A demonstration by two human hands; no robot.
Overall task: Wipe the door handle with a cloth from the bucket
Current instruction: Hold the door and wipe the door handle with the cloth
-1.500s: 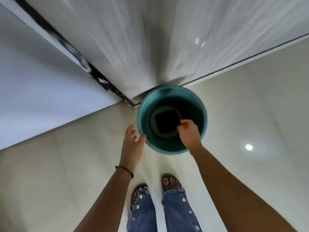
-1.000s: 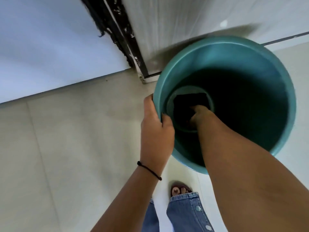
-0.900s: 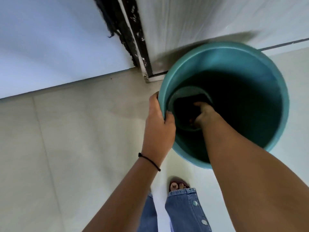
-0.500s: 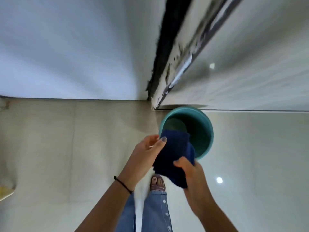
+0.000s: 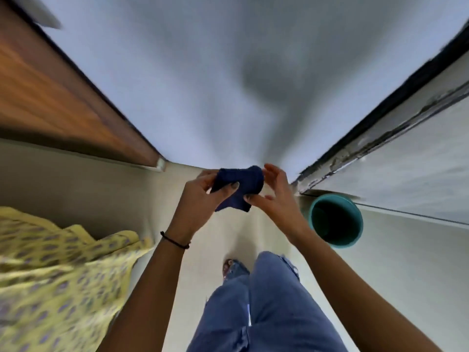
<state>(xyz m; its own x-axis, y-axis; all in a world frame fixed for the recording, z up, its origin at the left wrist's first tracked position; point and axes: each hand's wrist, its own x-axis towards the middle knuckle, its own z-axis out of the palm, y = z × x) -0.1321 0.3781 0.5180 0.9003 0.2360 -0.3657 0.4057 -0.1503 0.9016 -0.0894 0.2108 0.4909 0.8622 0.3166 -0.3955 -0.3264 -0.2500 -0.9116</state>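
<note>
Presently the dark blue cloth (image 5: 238,187) is pinched between the left hand (image 5: 200,199) and the right hand (image 5: 275,199), well above the floor, with the teal bucket (image 5: 335,221) nearer the right hand, while no door handle is seen.

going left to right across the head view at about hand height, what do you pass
yellow patterned fabric → left hand → dark blue cloth → right hand → teal bucket standing on the floor
</note>
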